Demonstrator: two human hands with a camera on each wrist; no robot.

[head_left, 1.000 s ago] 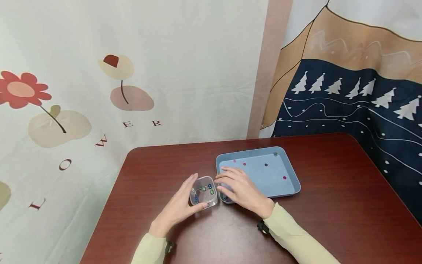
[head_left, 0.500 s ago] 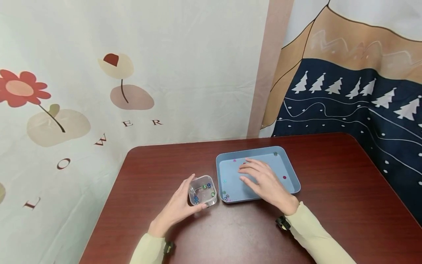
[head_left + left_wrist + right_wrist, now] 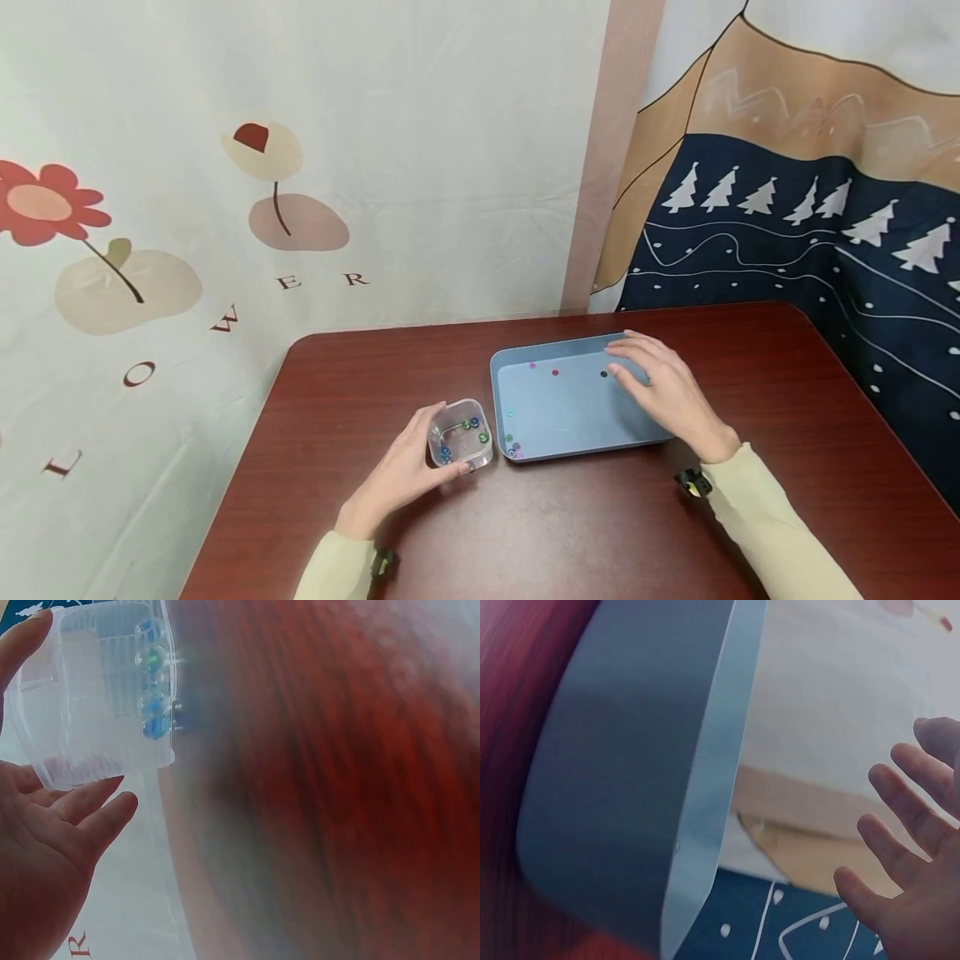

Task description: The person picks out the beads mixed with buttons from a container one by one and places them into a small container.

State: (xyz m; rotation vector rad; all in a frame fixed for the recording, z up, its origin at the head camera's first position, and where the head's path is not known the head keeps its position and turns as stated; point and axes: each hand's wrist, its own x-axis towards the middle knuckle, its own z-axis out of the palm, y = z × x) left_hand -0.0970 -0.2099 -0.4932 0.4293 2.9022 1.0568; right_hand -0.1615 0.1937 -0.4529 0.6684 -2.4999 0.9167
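My left hand (image 3: 401,479) grips a small clear plastic box (image 3: 465,448), thumb at its near side and fingers along its far left side. Several blue beads (image 3: 446,455) and green beads (image 3: 483,437) lie inside; the left wrist view shows blue and green beads (image 3: 155,724) along the bottom of the box (image 3: 82,712). My right hand (image 3: 667,392) hovers over the right end of a blue tray (image 3: 562,417), fingers spread, holding nothing. In the right wrist view the hand (image 3: 911,836) stands above the level of the tray's rim. It hides the tray's right corner in the head view.
In the tray lie a pink bead (image 3: 532,366), a red bead (image 3: 555,372), a dark bead (image 3: 603,374) and a turquoise bead (image 3: 510,413). More beads (image 3: 515,450) cluster at its near left corner. The dark red table (image 3: 360,383) meets a printed curtain (image 3: 450,208) behind.
My right hand has moved right across the tray, from its left edge to its right end, uncovering the near left beads. My left hand and the box have barely moved.
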